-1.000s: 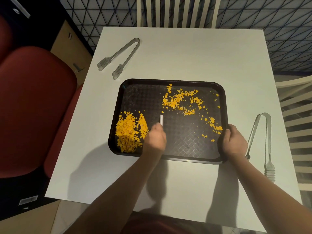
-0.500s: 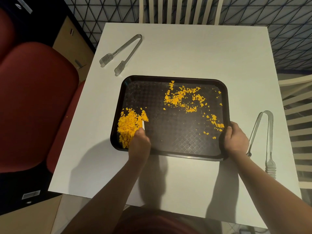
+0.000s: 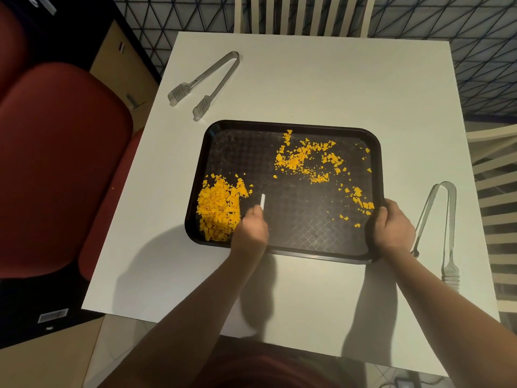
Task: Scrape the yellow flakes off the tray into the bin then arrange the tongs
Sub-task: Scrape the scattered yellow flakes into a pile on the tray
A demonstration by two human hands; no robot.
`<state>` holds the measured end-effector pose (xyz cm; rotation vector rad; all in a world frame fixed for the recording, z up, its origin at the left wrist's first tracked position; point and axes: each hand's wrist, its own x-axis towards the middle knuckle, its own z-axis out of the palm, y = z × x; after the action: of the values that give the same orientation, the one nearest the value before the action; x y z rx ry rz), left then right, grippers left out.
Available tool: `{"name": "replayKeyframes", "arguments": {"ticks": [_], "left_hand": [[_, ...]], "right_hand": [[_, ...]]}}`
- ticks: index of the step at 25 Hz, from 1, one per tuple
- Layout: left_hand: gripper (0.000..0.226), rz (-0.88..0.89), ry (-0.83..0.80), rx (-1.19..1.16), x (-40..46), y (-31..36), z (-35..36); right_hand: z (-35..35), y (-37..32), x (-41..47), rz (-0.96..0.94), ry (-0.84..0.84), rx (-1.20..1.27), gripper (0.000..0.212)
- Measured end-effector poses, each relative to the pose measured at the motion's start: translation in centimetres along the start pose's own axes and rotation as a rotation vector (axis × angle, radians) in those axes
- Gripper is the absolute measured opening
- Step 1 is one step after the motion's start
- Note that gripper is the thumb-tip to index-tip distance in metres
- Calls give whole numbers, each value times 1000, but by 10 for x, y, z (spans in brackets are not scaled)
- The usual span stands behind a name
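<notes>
A dark brown rectangular plastic tray (image 3: 282,130) with rounded corners lies flat on a white square table (image 3: 321,79); its textured floor carries yellow flakes in two groups. The dense heap of yellow flakes (image 3: 219,210) occupies the near-left corner of the tray, close against the left rim; the looser scatter of yellow flakes (image 3: 305,161) spreads across the far-right area and trails down the right side toward the near-right corner.

The left hand (image 3: 253,229) hovers over the near edge of the tray, just right of the dense heap; its fingers are curled round a small white flat scraper (image 3: 262,201), whose free end projects away from the person and stands just beside the heap; whether the scraper touches the tray floor cannot be determined. The right hand (image 3: 393,228) grips the right rim of the tray near its near-right corner, fingers curled over the edge and thumb side toward the flakes.

One pair of translucent grey plastic tongs (image 3: 205,82) lies on the table beyond the far-left corner of the tray, apart from it, arms spread, ridged tips pointing toward the left table edge. A second pair of translucent grey plastic tongs (image 3: 442,219) lies on the table right of the tray, just beside the right hand, hinge end away from the person and tips toward the near edge.

A red upholstered seat (image 3: 56,163) stands left of the table; a white slatted chair back (image 3: 302,12) stands at the far side.
</notes>
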<state>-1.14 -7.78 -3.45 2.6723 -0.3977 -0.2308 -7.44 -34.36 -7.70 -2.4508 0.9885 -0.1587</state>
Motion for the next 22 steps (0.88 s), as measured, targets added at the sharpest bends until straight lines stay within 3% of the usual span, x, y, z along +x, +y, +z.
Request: {"name": "replayKeyframes", "arguments": {"ticks": [3, 5, 8, 11, 15, 20, 22], "left_hand": [[7, -199, 131, -148, 2, -20, -14], [5, -69, 151, -161, 2, -28, -17], [7, 158, -45, -79, -7, -26, -23], [16, 226, -250, 10, -20, -31, -24], [19, 233, -238, 27, -39, -35, -26], [16, 0, -191, 17, -36, -40, -31], [16, 55, -253, 34, -37, -28, -27]], "right_hand": [[0, 1, 1, 3, 2, -5, 50], [1, 2, 1, 7, 1, -1, 50], [1, 1, 1, 6, 0, 2, 51], [0, 1, 1, 7, -6, 10, 51], [-1, 1, 0, 13, -11, 19, 51], [-2, 0, 0, 14, -17, 21, 51], [-2, 0, 0, 16, -15, 28, 52]]}}
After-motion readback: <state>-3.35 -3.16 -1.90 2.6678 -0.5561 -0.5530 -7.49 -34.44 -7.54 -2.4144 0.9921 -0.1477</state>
